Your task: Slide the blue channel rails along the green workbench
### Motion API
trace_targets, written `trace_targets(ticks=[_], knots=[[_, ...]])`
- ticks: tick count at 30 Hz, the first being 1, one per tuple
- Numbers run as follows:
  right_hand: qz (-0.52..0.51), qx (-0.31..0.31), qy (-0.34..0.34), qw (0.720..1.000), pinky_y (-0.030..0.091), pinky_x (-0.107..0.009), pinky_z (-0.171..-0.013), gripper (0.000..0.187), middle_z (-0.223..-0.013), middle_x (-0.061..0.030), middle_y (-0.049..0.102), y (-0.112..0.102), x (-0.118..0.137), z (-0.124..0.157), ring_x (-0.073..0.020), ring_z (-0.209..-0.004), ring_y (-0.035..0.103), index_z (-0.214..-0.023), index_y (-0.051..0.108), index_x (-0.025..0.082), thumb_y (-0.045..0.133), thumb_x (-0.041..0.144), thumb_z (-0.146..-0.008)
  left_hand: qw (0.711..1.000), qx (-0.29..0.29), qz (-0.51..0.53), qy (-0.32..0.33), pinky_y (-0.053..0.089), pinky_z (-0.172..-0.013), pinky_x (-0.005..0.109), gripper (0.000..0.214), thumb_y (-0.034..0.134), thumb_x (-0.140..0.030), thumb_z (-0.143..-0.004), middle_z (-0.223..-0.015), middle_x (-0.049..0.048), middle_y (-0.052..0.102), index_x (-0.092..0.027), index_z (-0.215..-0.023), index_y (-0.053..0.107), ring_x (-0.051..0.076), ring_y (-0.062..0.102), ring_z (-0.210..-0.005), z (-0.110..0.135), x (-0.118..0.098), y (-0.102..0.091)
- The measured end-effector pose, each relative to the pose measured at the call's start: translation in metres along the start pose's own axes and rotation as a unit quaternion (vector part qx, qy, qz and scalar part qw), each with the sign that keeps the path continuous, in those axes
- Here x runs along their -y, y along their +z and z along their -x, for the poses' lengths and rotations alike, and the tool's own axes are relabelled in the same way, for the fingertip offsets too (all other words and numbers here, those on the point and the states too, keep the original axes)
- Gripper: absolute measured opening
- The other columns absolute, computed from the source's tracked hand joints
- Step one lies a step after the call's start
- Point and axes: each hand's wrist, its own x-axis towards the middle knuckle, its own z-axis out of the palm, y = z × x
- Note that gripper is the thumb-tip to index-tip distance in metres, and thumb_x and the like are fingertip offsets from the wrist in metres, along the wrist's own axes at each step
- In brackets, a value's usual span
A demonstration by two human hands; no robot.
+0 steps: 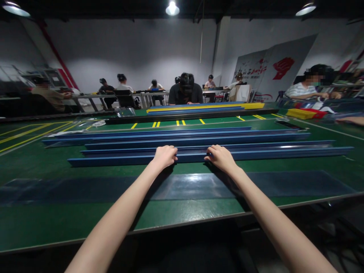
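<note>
My left hand [165,156] and my right hand [221,156] are curled over the nearest long blue channel strip [273,154], a short way apart near its middle. The strip lies lengthwise across the green table. Both sets of fingers bend around its edge, and some fingertips are hidden behind it. Right behind it, further blue channel strips [196,140] lie side by side. A long, flat, clear plastic sleeve [196,186] is spread between my forearms and the strips, shiny and slightly wrinkled.
The green table [182,214] ends just before me. Yellow and blue strips [204,108] and a long black strip [176,117] lie farther back. A yellow tray [302,113] stands at right. One person [186,89] sits opposite; several others work around the room.
</note>
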Motion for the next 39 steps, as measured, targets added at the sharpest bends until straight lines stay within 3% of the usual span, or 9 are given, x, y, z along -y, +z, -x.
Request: trace_targets(ticks=[5,9,19,28,33,39], knots=[[-0.048,-0.022,0.070,0.996,0.037,-0.026,-0.070,0.022,-0.090,-0.0052,0.060,0.007,-0.035,0.010,-0.0184,-0.088,0.052,-0.086,0.059,0.019,0.049,0.038,-0.082,1.000,-0.012,-0.007,-0.009,0.038,-0.065,0.025,0.013,0.049,-0.025,-0.081,-0.096,0.0049,0.061,-0.020,-0.086,0.059,0.019,0.055,-0.092,0.002,0.010,0.006],[-0.075,-0.034,0.086,0.993,0.037,-0.027,-0.067,0.029,-0.088,-0.0035,0.060,0.010,-0.051,0.011,-0.0187,-0.086,0.052,-0.082,0.061,0.022,0.052,0.049,-0.077,1.000,-0.006,-0.005,0.007,0.038,-0.065,0.024,0.012,0.049,-0.025,-0.080,-0.096,0.0039,0.060,-0.021,-0.086,0.059,0.018,0.054,-0.094,0.000,0.010,0.008],[-0.076,-0.053,0.067,0.993,0.038,-0.030,-0.071,0.046,-0.092,-0.0045,0.061,0.012,-0.073,0.006,-0.0211,-0.088,0.052,-0.087,0.061,0.022,0.056,0.063,-0.066,0.998,-0.039,-0.011,0.045,0.036,-0.057,0.025,0.012,0.050,-0.027,-0.079,-0.089,0.0025,0.062,-0.020,-0.079,0.060,0.018,0.057,-0.087,-0.003,0.015,0.013],[-0.031,-0.047,0.005,0.998,0.034,-0.039,-0.085,0.072,-0.116,-0.0118,0.054,0.017,-0.091,-0.007,-0.0265,-0.105,0.049,-0.110,0.055,0.018,0.053,0.071,-0.061,0.994,-0.013,0.030,0.108,0.037,-0.060,0.024,0.014,0.051,-0.031,-0.080,-0.084,0.0026,0.061,-0.020,-0.078,0.060,0.016,0.057,-0.078,-0.007,0.028,0.008],[-0.044,-0.050,0.006,0.998,0.031,-0.043,-0.092,0.075,-0.125,-0.0122,0.050,0.029,-0.098,-0.015,-0.0285,-0.114,0.045,-0.117,0.051,0.022,0.053,0.070,-0.061,0.984,-0.109,0.059,0.128,0.041,-0.077,0.028,0.029,0.050,-0.044,-0.081,-0.096,0.0057,0.059,-0.020,-0.094,0.059,0.019,0.054,-0.090,-0.012,0.042,0.023],[-0.079,-0.026,0.019,0.996,0.032,-0.044,-0.096,0.073,-0.128,-0.0118,0.049,0.040,-0.102,-0.026,-0.0282,-0.120,0.041,-0.121,0.050,0.021,0.053,0.067,-0.064,0.979,-0.197,0.021,0.045,0.038,-0.083,0.037,0.038,0.040,-0.045,-0.086,-0.115,0.0085,0.057,-0.020,-0.109,0.056,0.024,0.050,-0.105,-0.030,0.049,0.041]])
